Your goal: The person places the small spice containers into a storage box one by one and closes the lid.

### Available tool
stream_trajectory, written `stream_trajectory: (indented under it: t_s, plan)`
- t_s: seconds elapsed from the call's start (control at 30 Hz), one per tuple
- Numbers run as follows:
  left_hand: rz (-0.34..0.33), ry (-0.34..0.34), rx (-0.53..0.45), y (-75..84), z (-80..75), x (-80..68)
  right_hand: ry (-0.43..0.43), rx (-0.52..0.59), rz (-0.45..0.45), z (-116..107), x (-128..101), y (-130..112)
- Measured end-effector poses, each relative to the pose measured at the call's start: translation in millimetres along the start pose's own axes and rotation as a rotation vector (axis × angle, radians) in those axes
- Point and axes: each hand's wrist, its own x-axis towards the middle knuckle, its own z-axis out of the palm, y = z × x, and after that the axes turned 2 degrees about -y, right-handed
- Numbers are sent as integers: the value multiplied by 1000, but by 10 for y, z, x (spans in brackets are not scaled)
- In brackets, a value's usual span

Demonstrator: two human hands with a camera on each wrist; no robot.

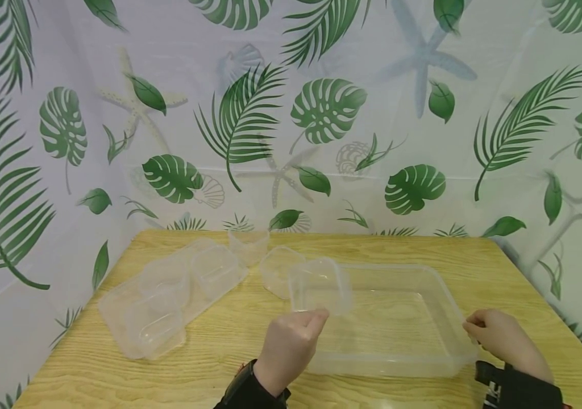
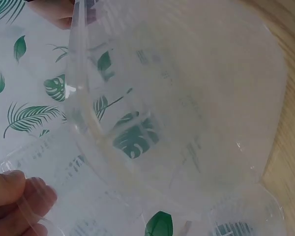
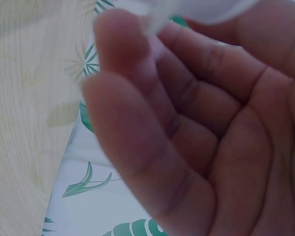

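Unmarked clear small container [image 1: 320,286] in left hand [image 1: 289,347]

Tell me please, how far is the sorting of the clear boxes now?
Nothing lies in the large tray yet. The left hand holds one small container over its left end; the right hand grips the tray's right rim. Several other small containers remain on the table to the left.
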Motion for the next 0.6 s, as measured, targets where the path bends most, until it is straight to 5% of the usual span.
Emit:
stream_trajectory:
  t_s: [0.6]
  plan:
    - [10, -256, 16, 79, 216, -114, -7, 20, 6, 6, 7, 27]
